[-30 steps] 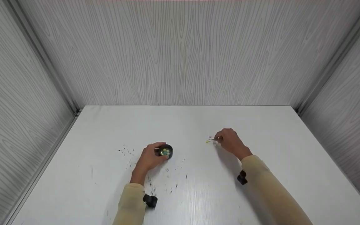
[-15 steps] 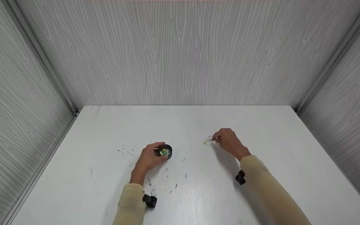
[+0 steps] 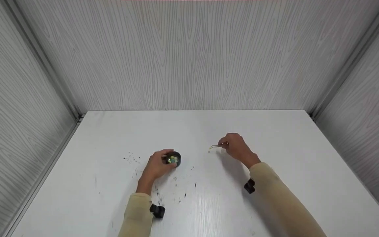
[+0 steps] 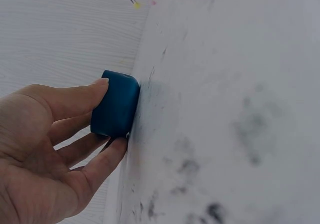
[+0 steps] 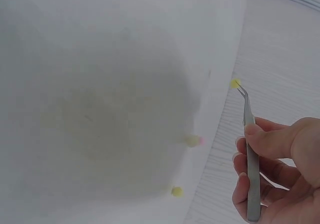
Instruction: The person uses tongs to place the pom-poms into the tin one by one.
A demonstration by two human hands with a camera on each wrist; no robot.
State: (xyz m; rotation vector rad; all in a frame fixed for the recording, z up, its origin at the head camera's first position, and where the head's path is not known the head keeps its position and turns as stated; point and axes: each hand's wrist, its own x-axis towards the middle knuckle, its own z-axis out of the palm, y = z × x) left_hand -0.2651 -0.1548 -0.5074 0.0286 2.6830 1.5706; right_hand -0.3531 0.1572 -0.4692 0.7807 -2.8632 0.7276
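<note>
My left hand (image 3: 156, 167) holds a small round cup (image 4: 116, 104) by its sides, thumb on one side and fingers on the other. The cup looks blue in the left wrist view, and several small coloured balls (image 3: 173, 160) lie inside it in the head view. To the right, above the table, my right hand (image 3: 238, 148) pinches bent-tip metal tweezers (image 5: 253, 176). A small yellow ball (image 5: 235, 83) sits at their tips. In the right wrist view, a pink ball (image 5: 201, 140) and another yellow ball (image 5: 177, 191) rest on the table.
The white table (image 3: 117, 131) carries dark specks and smudges (image 3: 158, 194) around and below the left hand. Wood-grain panels (image 3: 189, 56) stand at the back and both sides. A small black camera sits at each wrist.
My right hand has drifted left toward the cup, carrying the tweezers and the yellow ball. The left hand and the cup stay in nearly the same place.
</note>
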